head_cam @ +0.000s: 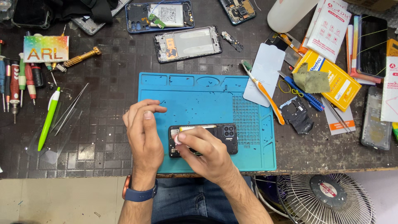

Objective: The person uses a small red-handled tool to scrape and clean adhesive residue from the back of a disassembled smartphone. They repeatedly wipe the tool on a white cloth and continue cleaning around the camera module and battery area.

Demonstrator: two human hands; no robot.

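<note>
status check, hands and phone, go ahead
Right hand pressing on black phone. Left hand raised beside it, holding nothing. Phone flat on blue mat. Nothing blocking.

Black phone (207, 139) with back opened, lying flat and lengthwise on blue work mat (199, 99), near its front edge; camera cluster at right end, pale strip along top edge, left portion covered by fingers.

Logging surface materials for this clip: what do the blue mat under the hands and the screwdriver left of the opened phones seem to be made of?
The blue mat looks like silicone or soft rubber: matte, with moulded compartments and a grid of small cells. The screwdriver looks like metal, perhaps brass: golden, glossy, with a ridged handle. The right hand rests on the dark phone; the left hand hovers beside it.
</note>
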